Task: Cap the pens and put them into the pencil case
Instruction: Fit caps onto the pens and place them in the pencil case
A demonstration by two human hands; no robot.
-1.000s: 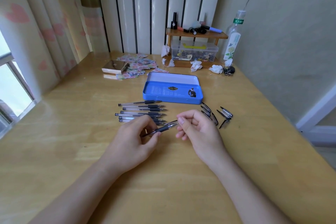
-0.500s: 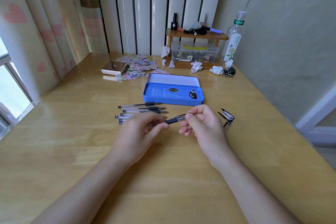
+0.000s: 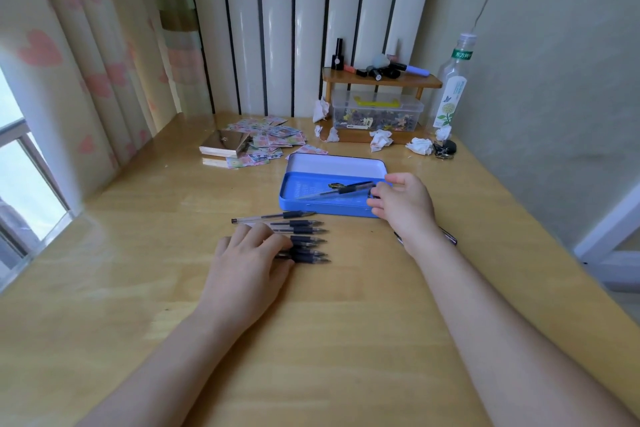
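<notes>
The blue tin pencil case (image 3: 325, 208) lies open in the middle of the wooden desk, its pale lid (image 3: 337, 165) tipped back. My right hand (image 3: 403, 206) reaches over the case's right end and pinches the end of a capped black pen (image 3: 341, 189), which slants down into the tray. My left hand (image 3: 247, 262) lies flat on the left ends of a row of several uncapped pens (image 3: 304, 241) in front of the case; their tips point right. Loose black caps (image 3: 449, 238) peek out behind my right wrist.
At the back stand a small wooden shelf (image 3: 381, 80) with cosmetics, a clear plastic box (image 3: 377, 114) and a bottle (image 3: 450, 87). Crumpled tissues (image 3: 381, 140), keys (image 3: 445, 149), a gold compact (image 3: 225, 146) and scattered stickers (image 3: 273, 139) lie behind the case.
My right hand has carried the capped pen from in front of me to the case. My left hand let go of it and dropped onto the row of uncapped pens.
</notes>
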